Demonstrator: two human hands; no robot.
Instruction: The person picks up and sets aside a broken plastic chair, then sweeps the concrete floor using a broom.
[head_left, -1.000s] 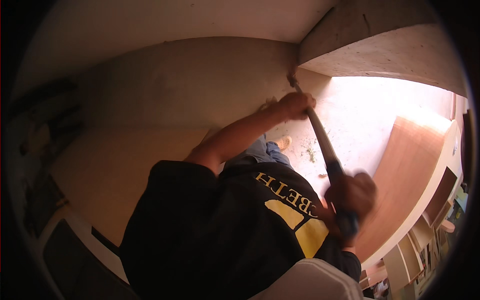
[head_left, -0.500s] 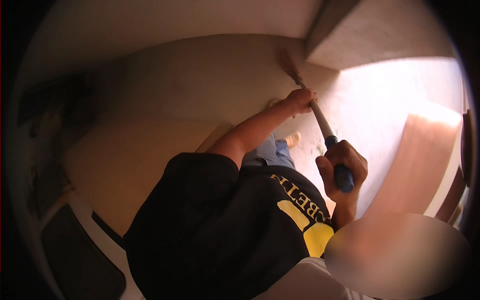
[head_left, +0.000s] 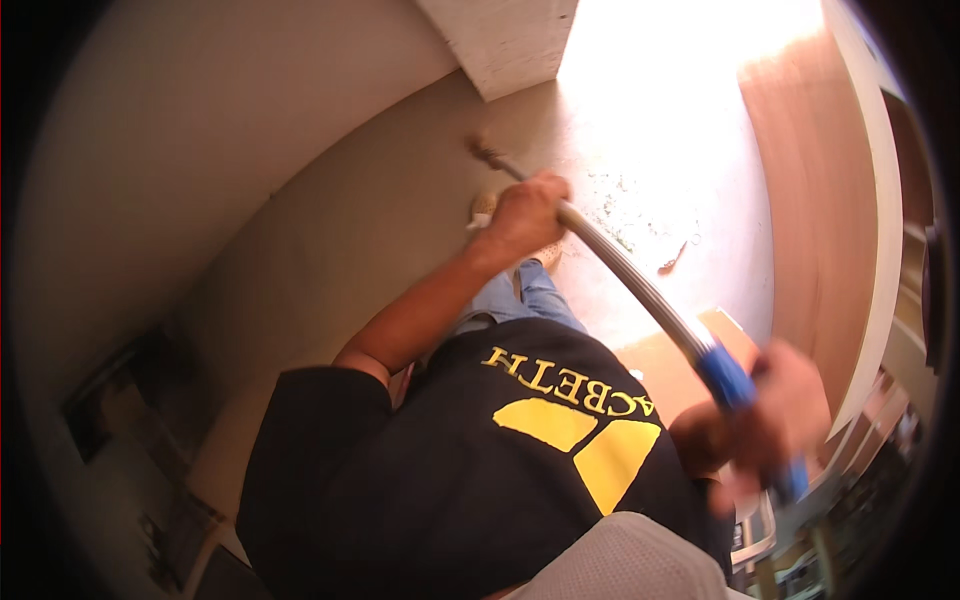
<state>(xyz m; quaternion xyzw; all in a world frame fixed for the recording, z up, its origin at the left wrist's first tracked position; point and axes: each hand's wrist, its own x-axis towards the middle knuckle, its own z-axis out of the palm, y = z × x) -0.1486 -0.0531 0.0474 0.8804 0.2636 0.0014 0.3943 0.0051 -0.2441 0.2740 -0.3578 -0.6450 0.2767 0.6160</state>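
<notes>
A broom with a ribbed metal handle, a blue end grip and a small brown head runs slantwise across the view. My left hand is closed round the lower part of its handle. At the upper end my right hand, smeared by motion, grips the blue part. The blurred broom head is down near the floor, just beyond my shoes. Scattered greenish bits of debris lie on the floor to the right of my left hand, with a small brown scrap beside them.
A pale wall curves along the left, and a white block-like corner juts out at the top. On the right stands a tall wood-toned panel. Strong light washes out the floor at the top right. A tan board lies near my right arm.
The view has turned, bringing more of the lit floor and its debris into sight. My right hand has swung right and lower with the blue grip; the broom head appears further left.
</notes>
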